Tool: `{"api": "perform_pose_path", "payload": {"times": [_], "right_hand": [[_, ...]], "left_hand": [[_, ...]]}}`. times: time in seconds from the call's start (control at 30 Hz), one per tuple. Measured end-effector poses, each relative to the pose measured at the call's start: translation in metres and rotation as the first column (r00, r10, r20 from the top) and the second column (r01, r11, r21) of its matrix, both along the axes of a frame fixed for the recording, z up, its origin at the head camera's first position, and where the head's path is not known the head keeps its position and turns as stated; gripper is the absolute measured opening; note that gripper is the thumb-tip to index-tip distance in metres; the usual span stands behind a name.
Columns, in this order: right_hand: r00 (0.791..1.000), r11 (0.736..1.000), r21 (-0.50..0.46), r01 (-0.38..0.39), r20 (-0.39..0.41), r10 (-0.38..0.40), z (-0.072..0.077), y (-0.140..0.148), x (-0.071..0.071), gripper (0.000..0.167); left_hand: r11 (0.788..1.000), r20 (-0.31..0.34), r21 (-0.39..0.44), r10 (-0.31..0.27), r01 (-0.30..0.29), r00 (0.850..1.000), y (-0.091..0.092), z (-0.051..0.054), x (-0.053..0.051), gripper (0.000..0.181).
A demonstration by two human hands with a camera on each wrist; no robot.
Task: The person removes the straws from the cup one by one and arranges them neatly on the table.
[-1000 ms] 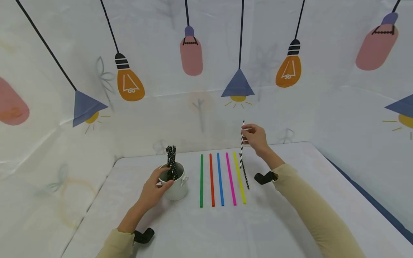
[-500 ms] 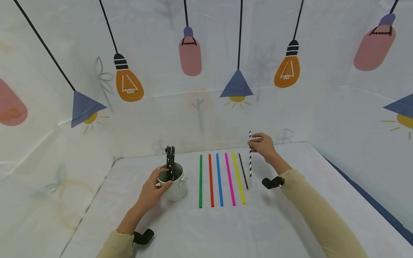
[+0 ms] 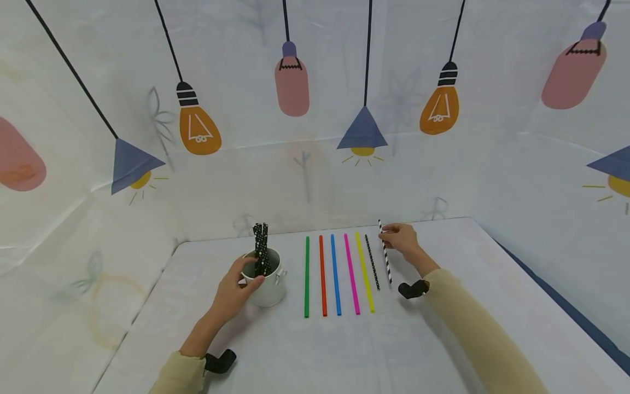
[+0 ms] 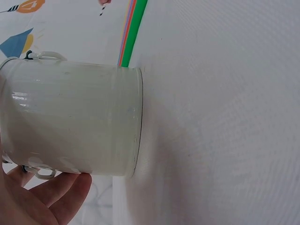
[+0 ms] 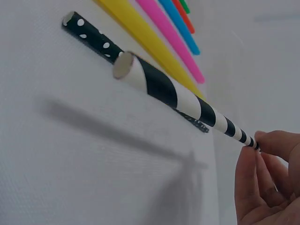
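My right hand [image 3: 402, 241] pinches a black-and-white striped paper straw [image 3: 386, 262] near its far end. In the right wrist view the near end of the striped straw [image 5: 161, 86] hangs above the table, its shadow apart from it. Beside it lies a black straw with white dots [image 3: 372, 262]. My left hand [image 3: 232, 290] holds a small white bucket [image 3: 270, 293] at its left side, fingers and thumb about the wall. Several black dotted straws [image 3: 262, 246] stand in the bucket, their lower parts hidden. The bucket's side [image 4: 75, 117] fills much of the left wrist view.
Left of the dotted straw lie green [image 3: 307, 276], red [image 3: 322, 276], blue [image 3: 336, 276], pink [image 3: 351, 273] and yellow [image 3: 365, 273] straws in a row on the white table [image 3: 315, 355]. A wall sheet [image 3: 236, 180] printed with lamps rises behind the table's far edge.
The striped straw, first over the dotted straw, has moved right and then down beside it in my right hand. My left hand has stayed at the bucket.
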State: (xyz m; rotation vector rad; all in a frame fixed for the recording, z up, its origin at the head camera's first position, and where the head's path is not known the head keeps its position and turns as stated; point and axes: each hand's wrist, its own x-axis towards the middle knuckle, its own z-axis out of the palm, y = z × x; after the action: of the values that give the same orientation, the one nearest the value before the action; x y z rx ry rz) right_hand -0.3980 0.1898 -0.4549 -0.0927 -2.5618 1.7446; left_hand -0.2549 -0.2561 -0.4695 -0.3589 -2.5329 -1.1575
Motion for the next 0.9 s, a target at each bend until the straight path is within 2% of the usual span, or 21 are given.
{"api": "perform_pose_path", "payload": {"times": [0.27,0.7,0.9], "right_hand": [[0.998,0.998,0.044,0.036,0.055,-0.039,-0.012,-0.004,-0.001,0.036],[0.994,0.989,0.143,0.047,0.091,-0.061,-0.025,-0.01,-0.002,0.035],[0.992,0.988,0.148,0.05,0.105,-0.066,-0.03,-0.01,-0.004,0.035]], "left_hand": [[1.0,0.011,0.004,-0.005,0.005,1.0,0.0,0.001,0.003,0.049],[1.0,0.015,0.0,0.006,-0.006,1.0,0.0,0.0,0.003,0.049],[1.0,0.022,0.001,0.008,-0.008,1.0,0.0,-0.001,0.002,0.049]]}}
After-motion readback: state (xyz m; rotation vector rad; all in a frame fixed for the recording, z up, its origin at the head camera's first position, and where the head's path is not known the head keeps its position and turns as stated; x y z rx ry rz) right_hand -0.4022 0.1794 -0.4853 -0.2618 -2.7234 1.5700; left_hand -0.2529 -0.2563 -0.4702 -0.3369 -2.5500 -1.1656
